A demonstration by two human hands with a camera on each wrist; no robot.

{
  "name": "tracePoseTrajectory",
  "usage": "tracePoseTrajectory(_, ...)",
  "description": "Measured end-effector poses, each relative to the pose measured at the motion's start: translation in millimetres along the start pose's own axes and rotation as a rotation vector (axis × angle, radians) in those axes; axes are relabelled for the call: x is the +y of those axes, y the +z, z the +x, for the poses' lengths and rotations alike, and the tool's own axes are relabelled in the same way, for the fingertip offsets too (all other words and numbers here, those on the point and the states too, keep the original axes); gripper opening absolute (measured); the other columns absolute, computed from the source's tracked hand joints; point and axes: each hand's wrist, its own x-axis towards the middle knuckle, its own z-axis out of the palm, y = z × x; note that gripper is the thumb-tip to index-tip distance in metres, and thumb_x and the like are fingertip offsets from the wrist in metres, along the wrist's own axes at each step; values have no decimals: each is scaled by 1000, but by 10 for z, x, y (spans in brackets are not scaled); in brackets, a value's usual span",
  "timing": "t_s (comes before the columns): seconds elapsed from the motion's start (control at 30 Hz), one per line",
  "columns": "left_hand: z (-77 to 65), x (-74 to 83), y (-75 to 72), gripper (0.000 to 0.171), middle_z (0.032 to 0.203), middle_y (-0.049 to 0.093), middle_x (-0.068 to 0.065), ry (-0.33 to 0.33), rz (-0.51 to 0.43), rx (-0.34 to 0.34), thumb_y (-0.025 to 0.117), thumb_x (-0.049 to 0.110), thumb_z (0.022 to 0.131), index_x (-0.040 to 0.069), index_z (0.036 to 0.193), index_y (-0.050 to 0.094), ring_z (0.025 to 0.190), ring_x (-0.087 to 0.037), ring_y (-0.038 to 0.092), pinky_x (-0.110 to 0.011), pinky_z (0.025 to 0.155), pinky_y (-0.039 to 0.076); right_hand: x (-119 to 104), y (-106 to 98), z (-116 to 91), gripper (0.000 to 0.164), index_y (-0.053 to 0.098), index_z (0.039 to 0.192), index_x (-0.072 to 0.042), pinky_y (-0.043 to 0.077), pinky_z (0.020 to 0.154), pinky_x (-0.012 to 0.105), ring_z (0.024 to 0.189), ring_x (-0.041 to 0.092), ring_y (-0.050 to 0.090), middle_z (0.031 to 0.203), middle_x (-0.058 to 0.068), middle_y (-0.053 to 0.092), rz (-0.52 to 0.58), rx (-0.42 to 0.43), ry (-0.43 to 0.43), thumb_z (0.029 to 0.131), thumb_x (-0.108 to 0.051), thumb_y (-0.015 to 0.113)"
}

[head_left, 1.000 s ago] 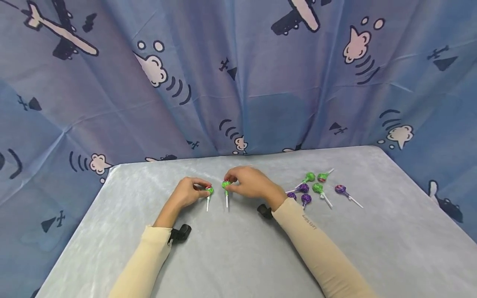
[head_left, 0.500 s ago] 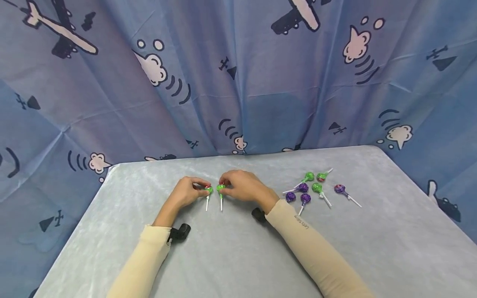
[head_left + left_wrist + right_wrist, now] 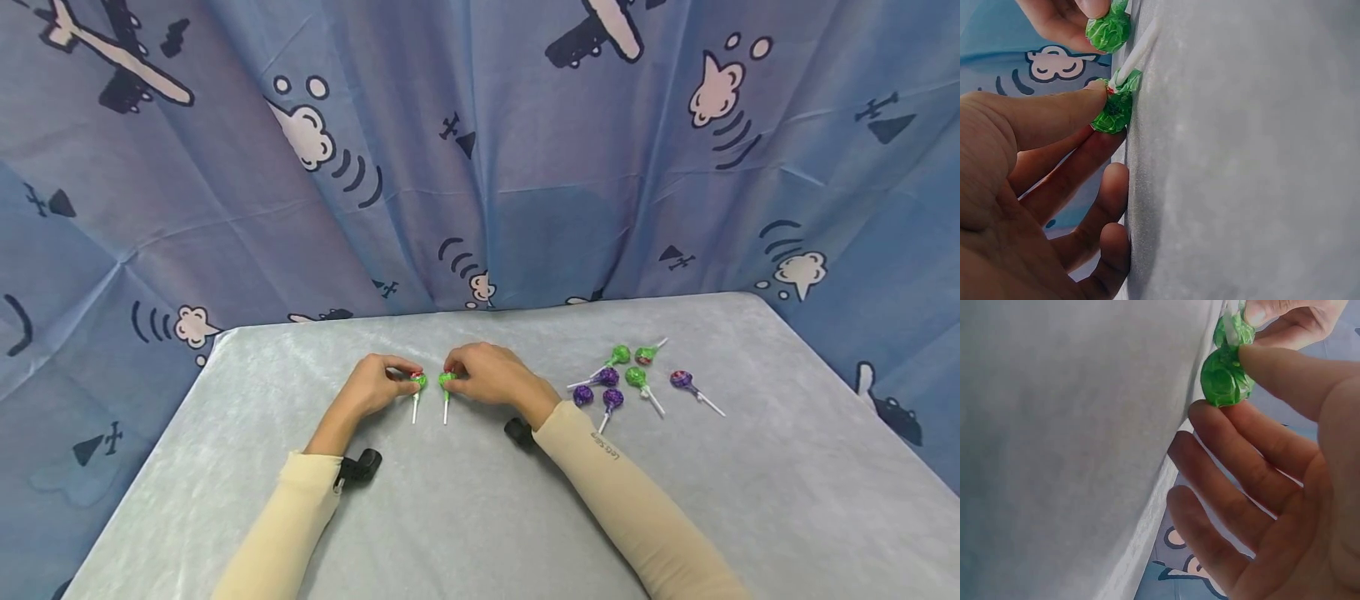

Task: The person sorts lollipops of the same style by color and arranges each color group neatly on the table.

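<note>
My left hand point(image 3: 375, 387) pinches the wrapped head of a green lollipop point(image 3: 1113, 112) between thumb and fingers. Its white stick points toward me on the table. Close by on the right, my right hand point(image 3: 491, 375) pinches a second green lollipop point(image 3: 1225, 378) by its head in the same way. The two lollipops lie side by side, sticks roughly parallel, with a small gap between them in the head view. Both wrist views show the thumbs on the wrappers and the other fingers loosely bent beneath.
On the right of the white-covered table point(image 3: 465, 517) lies a loose group of lollipops: several purple ones, such as one purple lollipop point(image 3: 612, 399), and several green ones, such as one green lollipop point(image 3: 636, 377). A blue patterned curtain point(image 3: 555, 242) hangs behind the table's far edge.
My right hand has moved slightly left and toward me with its green lollipop, bringing it nearer the left one, then stayed almost still. My left hand has kept its place.
</note>
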Motion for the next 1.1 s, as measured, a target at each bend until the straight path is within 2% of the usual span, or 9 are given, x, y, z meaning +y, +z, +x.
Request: tracePoseTrajectory(1.1, 7, 9, -19, 25, 115, 74, -6, -24, 5, -16, 79, 20, 84, 18, 109, 78, 96, -22, 68, -30, 74, 49, 13, 12, 15, 35, 68, 123, -18, 51, 93, 38, 108, 14, 65, 114, -2, 71, 3, -40, 17, 93, -36, 69)
